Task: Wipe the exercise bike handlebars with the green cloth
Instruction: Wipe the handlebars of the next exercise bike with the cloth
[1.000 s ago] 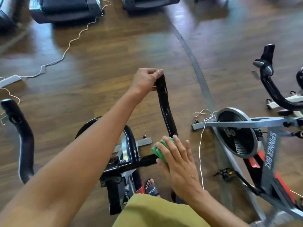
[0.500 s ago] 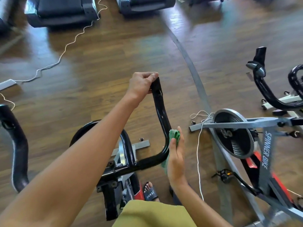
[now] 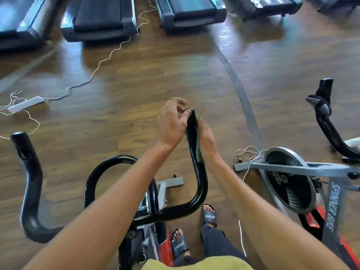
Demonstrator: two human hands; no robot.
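The exercise bike's black handlebar curves up in front of me, its right prong ending in a cap beside my hands. My left hand holds the prong's tip from the left, thumb against the end and fingers curled above it. My right hand lies along the prong's right side with fingers straight, pressing the green cloth against the bar. Only a thin strip of cloth shows between hand and bar, with a tail hanging below the wrist.
A second bike's flywheel and grey frame stand close on the right, and another black handlebar on the left. Treadmills line the far edge. A white cable and power strip lie on the wooden floor. My sandalled feet are below.
My right hand has slid the cloth up the right prong from the lower bend to near the tip. My left hand's grip on the tip has loosened, and the view has tilted upward.
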